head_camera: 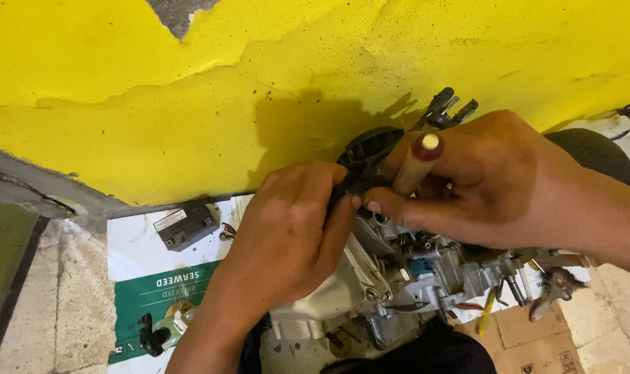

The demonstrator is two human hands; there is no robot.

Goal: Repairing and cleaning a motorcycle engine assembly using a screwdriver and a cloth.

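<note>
My right hand [481,180] grips a wooden-handled tool [415,166] above the engine [398,270]; my left hand [294,228] clasps its black cap [367,149].

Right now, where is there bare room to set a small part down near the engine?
Bare tile floor left of the printed sheet, and the sheet's white patch between the small black box and its green panel. Crowded: around the engine, under both hands.
</note>
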